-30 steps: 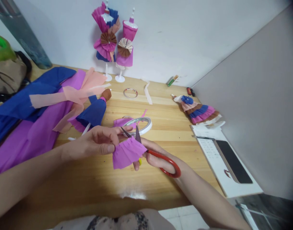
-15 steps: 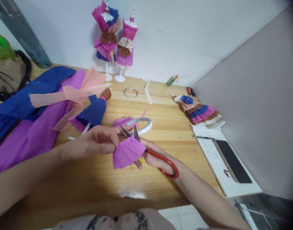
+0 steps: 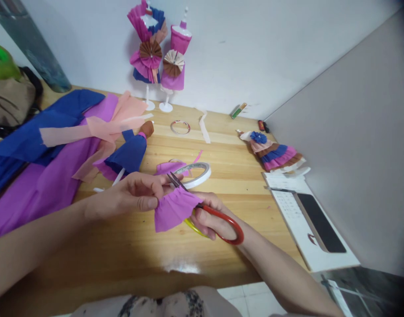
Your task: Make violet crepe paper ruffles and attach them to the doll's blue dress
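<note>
The left hand (image 3: 135, 196) has its grip clamped, thumb to finger, on a thin gathered purple piece (image 3: 175, 209), at seven o'clock from the view's centre, over the wooden desk (image 3: 228, 158). The right hand (image 3: 212, 215) has its grip around red-and-yellow-handled metal scissors (image 3: 223, 215) at the piece's four o'clock. The blades (image 3: 182, 185), parted half a second ago, stand nearly together, suggesting a snip at its gathered edge.

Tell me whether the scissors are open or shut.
Nearly shut: in the right hand, the scissors have their blades close together, with only a narrow gap towards the tips.
</note>
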Demonstrator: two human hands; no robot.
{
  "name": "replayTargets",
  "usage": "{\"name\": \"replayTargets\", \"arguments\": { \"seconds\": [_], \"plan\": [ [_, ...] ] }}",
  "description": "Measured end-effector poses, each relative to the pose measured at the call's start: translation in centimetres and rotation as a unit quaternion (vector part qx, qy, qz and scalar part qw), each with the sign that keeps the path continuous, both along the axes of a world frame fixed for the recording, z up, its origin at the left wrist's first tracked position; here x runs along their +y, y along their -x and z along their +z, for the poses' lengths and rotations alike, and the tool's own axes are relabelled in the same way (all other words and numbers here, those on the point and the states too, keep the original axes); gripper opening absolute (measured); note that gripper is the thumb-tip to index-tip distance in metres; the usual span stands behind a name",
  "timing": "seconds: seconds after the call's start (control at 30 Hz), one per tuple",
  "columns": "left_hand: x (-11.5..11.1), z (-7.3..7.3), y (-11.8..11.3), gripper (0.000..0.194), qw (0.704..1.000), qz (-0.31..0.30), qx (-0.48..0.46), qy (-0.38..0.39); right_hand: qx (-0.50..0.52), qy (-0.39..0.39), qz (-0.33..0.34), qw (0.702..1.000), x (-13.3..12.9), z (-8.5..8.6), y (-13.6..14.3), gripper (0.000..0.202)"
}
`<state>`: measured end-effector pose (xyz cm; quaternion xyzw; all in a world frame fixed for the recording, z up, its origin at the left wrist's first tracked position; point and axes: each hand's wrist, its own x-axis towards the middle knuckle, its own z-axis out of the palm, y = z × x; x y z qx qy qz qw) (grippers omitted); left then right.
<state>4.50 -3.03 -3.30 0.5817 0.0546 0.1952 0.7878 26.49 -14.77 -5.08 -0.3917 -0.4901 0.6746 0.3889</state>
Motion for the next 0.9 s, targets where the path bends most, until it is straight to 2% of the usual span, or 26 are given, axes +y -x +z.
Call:
{"name": "replayTargets", "arguments": {
  "seconds": [0.2,0.4,0.6,0.7,0.77,0.8,0.9],
  "plan": [
    [-0.8,-0.2,-0.2,0.020,1.000,0.000,0.013,0.025,0.003,-0.058,0.031,0.998,0.6,-0.2,0.9,0.056],
    [-1.5,-0.2,-0.7,0.018,0.995,-0.032,-0.020,0.087,0.007,-0.032,0.026,0.999,0.8,-0.5,1.7,0.057],
    [-0.2,0.2,-0.3,0.019,0.996,0.089,0.004,0.026,0.026,0.048,0.068,0.996,0.0,-1.1,-0.7,0.059],
    [0.3,0.9,0.1,0.020,0.994,0.096,0.042,0.003,-0.094,0.041,0.037,0.994,-1.0,0.1,-2.7,0.053],
    [0.5,1.3,0.3,0.020,0.994,0.089,0.065,-0.022,-0.232,0.005,0.020,0.973,-1.5,1.3,-3.5,0.048],
    [0.5,1.4,0.3,0.019,0.993,0.082,0.074,-0.035,-0.320,-0.012,0.018,0.947,-1.7,1.9,-3.6,0.049],
    [0.3,1.2,0.4,0.015,0.994,0.048,0.078,-0.056,-0.569,-0.045,0.034,0.820,-1.8,2.8,-3.2,0.066]
  ]
}}
